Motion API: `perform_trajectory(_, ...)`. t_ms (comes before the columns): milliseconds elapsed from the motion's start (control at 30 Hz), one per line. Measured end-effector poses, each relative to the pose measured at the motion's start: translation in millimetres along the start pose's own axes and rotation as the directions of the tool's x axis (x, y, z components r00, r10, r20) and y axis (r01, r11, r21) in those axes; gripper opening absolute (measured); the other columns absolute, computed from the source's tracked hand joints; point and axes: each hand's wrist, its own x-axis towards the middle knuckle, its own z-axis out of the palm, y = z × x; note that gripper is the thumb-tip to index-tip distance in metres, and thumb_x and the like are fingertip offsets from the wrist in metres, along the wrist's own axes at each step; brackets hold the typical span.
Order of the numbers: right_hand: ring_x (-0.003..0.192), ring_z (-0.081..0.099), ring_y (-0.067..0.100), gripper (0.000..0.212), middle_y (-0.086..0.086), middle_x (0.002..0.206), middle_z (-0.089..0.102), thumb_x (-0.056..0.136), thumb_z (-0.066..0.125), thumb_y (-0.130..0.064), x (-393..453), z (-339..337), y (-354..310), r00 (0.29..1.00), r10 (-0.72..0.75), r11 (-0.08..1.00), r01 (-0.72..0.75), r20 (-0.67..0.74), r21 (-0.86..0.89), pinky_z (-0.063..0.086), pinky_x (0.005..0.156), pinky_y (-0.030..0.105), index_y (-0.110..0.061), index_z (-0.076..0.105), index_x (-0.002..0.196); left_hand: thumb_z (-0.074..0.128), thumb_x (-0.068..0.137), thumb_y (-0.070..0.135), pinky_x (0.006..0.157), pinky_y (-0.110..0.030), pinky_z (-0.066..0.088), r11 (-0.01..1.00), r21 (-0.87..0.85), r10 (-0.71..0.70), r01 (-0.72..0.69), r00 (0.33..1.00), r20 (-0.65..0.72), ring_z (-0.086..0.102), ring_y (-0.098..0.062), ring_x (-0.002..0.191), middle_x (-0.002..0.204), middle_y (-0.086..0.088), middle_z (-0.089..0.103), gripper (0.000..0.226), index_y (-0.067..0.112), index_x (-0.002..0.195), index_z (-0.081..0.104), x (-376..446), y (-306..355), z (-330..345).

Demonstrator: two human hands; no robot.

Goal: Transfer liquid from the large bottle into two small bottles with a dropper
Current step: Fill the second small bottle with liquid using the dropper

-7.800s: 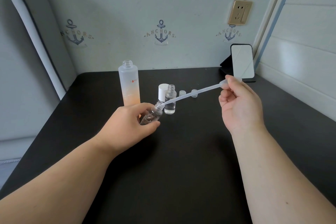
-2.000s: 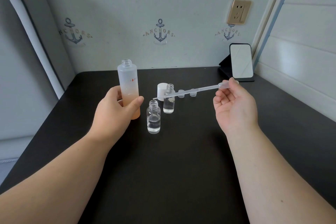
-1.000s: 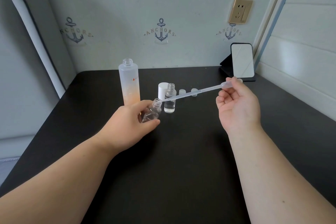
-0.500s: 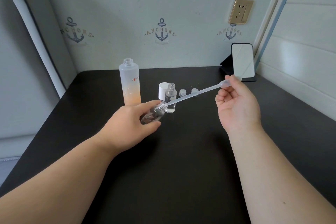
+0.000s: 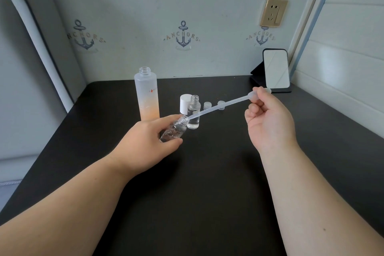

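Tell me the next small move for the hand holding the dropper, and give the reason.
Probably squeeze the bulb. The right hand pinches the dropper at its bulb end, and its tip sits at the mouth of the tilted small bottle that the left hand holds, so the liquid looks ready to go in.

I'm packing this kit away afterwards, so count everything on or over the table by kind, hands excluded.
Large bottle: 1
Small bottles: 2, one tilted in the left hand, one standing
Dropper: 1, in the right hand
White cap: 1
Small clear caps: 2
Standing mirror: 1
Total: 8
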Motion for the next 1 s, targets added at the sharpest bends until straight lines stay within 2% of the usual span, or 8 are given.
perform_trajectory(400, 0.059, 0.055, 0.008, 0.006, 0.003, 0.077, 0.068, 0.091, 0.070, -0.005, 0.9, -1.0, -0.1, 1.000, -0.026, 0.999, 0.026, 0.016, -0.027, 0.043, 0.055, 0.016, -0.003, 0.072, 0.097, 0.069, 0.085, 0.044, 0.067, 0.000, 0.038, 1.000, -0.004, -0.017, 0.017, 1.000, 0.012, 0.056, 0.015, 0.085, 0.093, 0.046, 0.056, 0.049, 0.044, 0.133, 0.059, -0.9, 1.0, -0.8)
perform_trajectory(500, 0.062, 0.056, 0.010, 0.005, 0.004, 0.079, 0.069, 0.091, 0.071, -0.006, 0.5, -1.0, -0.2, 0.999, -0.043, 0.999, 0.043, 0.020, -0.025, 0.045, 0.058, 0.017, -0.005, 0.076, 0.091, 0.070, 0.085, 0.045, 0.061, -0.006, 0.039, 1.000, 0.015, -0.024, 0.024, 1.000, 0.005, 0.057, 0.011, 0.083, 0.089, 0.042, 0.057, 0.039, 0.046, 0.123, 0.062, -0.4, 2.8, -0.7)
perform_trajectory(667, 0.067, 0.057, 0.012, 0.019, 0.003, 0.082, 0.067, 0.090, 0.071, -0.011, -1.6, -0.3, -1.2, 0.997, -0.041, 0.999, 0.041, 0.061, -0.003, 0.045, 0.062, 0.021, -0.011, 0.080, 0.073, 0.070, 0.084, 0.044, 0.060, -0.010, 0.036, 0.999, 0.027, -0.046, 0.046, 0.999, -0.010, 0.059, 0.005, 0.079, 0.089, 0.034, 0.061, 0.030, 0.044, 0.113, 0.063, -0.3, 3.4, -0.4)
perform_trajectory(733, 0.068, 0.057, 0.013, 0.014, 0.003, 0.081, 0.066, 0.089, 0.072, -0.013, -1.8, -0.6, -1.9, 0.998, -0.043, 0.999, 0.042, 0.052, 0.018, 0.046, 0.063, 0.021, -0.010, 0.079, 0.077, 0.070, 0.083, 0.047, 0.060, -0.010, 0.037, 0.998, 0.019, -0.061, 0.061, 0.998, -0.011, 0.060, 0.004, 0.079, 0.090, 0.033, 0.061, 0.028, 0.044, 0.110, 0.063, -0.7, 3.1, -1.0)
perform_trajectory(800, 0.067, 0.057, 0.012, 0.009, 0.003, 0.077, 0.067, 0.091, 0.070, -0.013, -1.2, -1.0, -3.4, 0.999, -0.035, 0.997, 0.033, 0.035, 0.066, 0.046, 0.063, 0.021, -0.006, 0.076, 0.093, 0.071, 0.082, 0.047, 0.059, -0.009, 0.040, 0.997, -0.003, -0.081, 0.081, 0.997, -0.008, 0.060, 0.002, 0.078, 0.087, 0.032, 0.061, 0.021, 0.044, 0.102, 0.063, -1.4, 2.5, -1.7)
perform_trajectory(867, 0.065, 0.057, 0.012, 0.015, 0.002, 0.076, 0.068, 0.094, 0.069, -0.014, -0.2, -1.5, -4.5, 1.000, -0.027, 0.995, 0.026, 0.016, 0.093, 0.047, 0.063, 0.020, -0.004, 0.072, 0.104, 0.072, 0.082, 0.046, 0.062, -0.008, 0.041, 0.995, -0.023, -0.098, 0.098, 0.995, -0.004, 0.060, 0.000, 0.076, 0.083, 0.030, 0.061, 0.016, 0.042, 0.094, 0.062, -1.8, 2.2, -1.6)
perform_trajectory(1000, 0.061, 0.060, 0.012, 0.011, 0.002, 0.075, 0.069, 0.095, 0.068, -0.016, -0.1, -1.7, -2.9, 1.000, -0.010, 0.996, 0.010, 0.001, 0.092, 0.049, 0.060, 0.021, -0.006, 0.073, 0.098, 0.078, 0.080, 0.044, 0.060, -0.012, 0.044, 0.987, -0.069, -0.147, 0.148, 0.989, 0.018, 0.062, -0.004, 0.072, 0.076, 0.020, 0.065, 0.017, 0.036, 0.087, 0.064, -0.3, 1.7, -0.5)
